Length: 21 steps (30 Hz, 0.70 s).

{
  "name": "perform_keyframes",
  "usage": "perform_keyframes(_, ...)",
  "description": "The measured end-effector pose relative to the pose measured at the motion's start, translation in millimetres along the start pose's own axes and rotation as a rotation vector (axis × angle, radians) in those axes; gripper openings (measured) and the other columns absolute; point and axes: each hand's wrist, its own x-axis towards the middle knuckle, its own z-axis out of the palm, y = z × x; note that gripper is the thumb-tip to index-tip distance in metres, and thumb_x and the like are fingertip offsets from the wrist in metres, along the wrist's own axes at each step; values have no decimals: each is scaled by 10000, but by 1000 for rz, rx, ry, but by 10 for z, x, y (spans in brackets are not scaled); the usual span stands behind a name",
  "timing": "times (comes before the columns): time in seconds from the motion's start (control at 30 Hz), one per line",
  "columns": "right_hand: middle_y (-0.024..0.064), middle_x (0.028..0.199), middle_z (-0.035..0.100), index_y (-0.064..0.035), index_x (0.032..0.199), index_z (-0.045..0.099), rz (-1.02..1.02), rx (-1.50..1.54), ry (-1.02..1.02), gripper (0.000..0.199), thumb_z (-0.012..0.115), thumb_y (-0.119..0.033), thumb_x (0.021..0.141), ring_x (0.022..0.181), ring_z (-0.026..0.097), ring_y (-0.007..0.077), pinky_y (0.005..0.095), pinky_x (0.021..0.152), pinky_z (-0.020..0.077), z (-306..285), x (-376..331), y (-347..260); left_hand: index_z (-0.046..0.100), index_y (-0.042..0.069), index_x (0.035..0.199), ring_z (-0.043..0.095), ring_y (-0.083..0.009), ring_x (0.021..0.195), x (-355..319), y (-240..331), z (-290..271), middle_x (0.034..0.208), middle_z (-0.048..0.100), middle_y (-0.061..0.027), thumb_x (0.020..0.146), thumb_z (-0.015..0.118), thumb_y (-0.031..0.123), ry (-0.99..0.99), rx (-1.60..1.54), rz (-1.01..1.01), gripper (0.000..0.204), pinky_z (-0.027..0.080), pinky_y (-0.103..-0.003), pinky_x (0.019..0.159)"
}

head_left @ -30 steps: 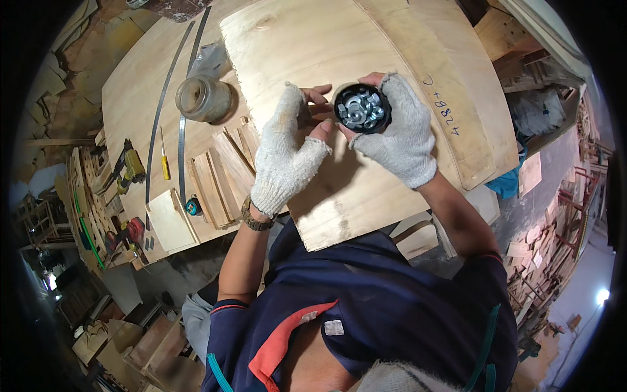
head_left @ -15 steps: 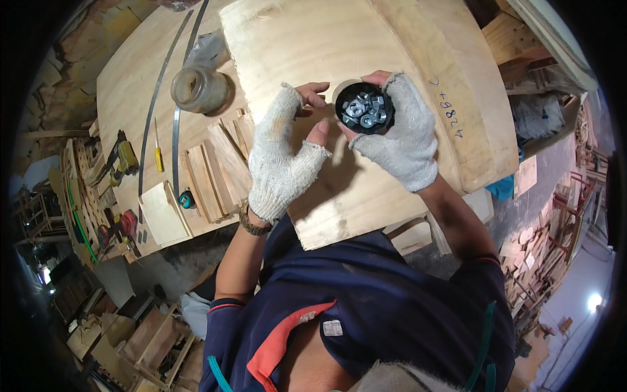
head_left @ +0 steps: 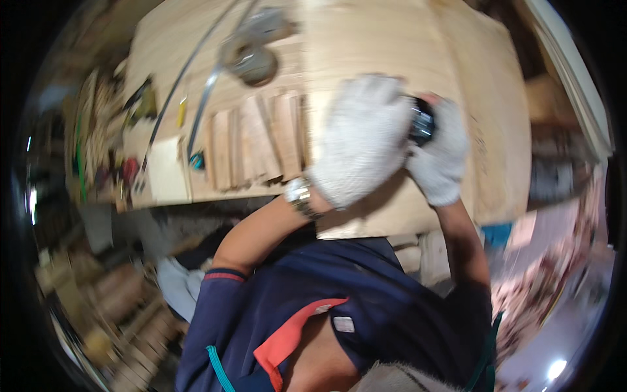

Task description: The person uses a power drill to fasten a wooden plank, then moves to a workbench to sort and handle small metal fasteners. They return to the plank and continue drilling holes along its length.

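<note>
Head view: both gloved hands on a small round black container, above the plywood sheet.

Left hand (head_left: 362,140) lies spread over the container (head_left: 422,122), covering most of it; right hand (head_left: 439,163) cups it from 3 o'clock, fingers curled around its side. Picture blurred. It looks light, rigid and smooth-walled, likely slippery under knit gloves; best gripped round the rim. Plywood sheet (head_left: 392,39) beneath. No readable label; a glass jar (head_left: 251,62) stands at 10 o'clock, wood blocks (head_left: 255,144) at 9.
</note>
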Motion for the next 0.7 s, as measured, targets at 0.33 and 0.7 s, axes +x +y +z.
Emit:
perform_keyframes(0.33, 120, 1157, 670, 3, 1172, 606, 426, 568, 100, 214, 568, -174, 1058, 1009, 606, 191, 339, 917, 534, -35, -250, 1923, 657, 56, 671, 648, -345, 748, 18, 377, 56, 760, 670, -153, 664, 701, 221, 593, -102, -201, 171, 504, -470, 630)
perform_keyframes(0.7, 164, 1097, 727, 55, 1193, 647, 73, -18, -405, 502, 783, -338, 913, 963, 678, 249, 384, 869, 563, 911, -1369, -304, 775, 55, 1008, 749, -219, 815, -3593, -1307, -1486, 916, 767, -137, 839, 735, 164, 854, -391, -1009, 205, 586, -325, 750)
